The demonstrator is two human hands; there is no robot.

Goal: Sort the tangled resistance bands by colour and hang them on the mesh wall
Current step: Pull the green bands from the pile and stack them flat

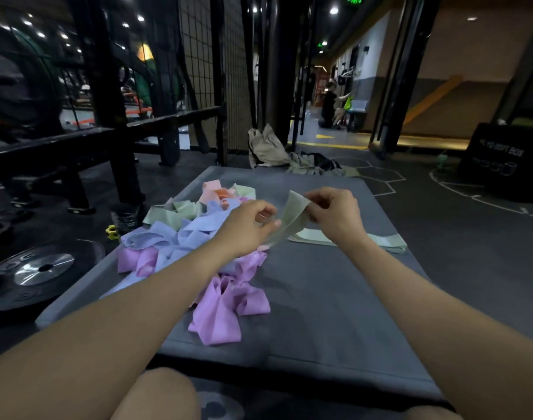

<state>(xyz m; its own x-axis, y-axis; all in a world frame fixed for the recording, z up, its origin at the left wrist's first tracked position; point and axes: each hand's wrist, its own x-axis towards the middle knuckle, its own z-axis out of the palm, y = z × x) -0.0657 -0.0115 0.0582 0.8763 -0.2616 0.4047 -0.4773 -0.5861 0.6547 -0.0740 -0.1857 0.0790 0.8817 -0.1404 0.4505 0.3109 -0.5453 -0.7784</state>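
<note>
A tangled pile of resistance bands (180,234) lies on the left half of a grey mat (335,298): pink, blue, pale green and peach ones mixed together. Both hands hold one pale green band (291,219) above the mat. My left hand (247,225) pinches its lower part, and my right hand (335,210) pinches its upper end. Flat on the mat to the right lie sorted pale green bands (380,239). The mesh wall (204,71) stands behind the mat at the far left.
A weight plate (41,268) lies on the floor left of the mat, beside a black rack (107,131). Beige clothing (268,150) is heaped beyond the mat. A black box (508,159) stands at the right. A person sits far down the corridor (330,107).
</note>
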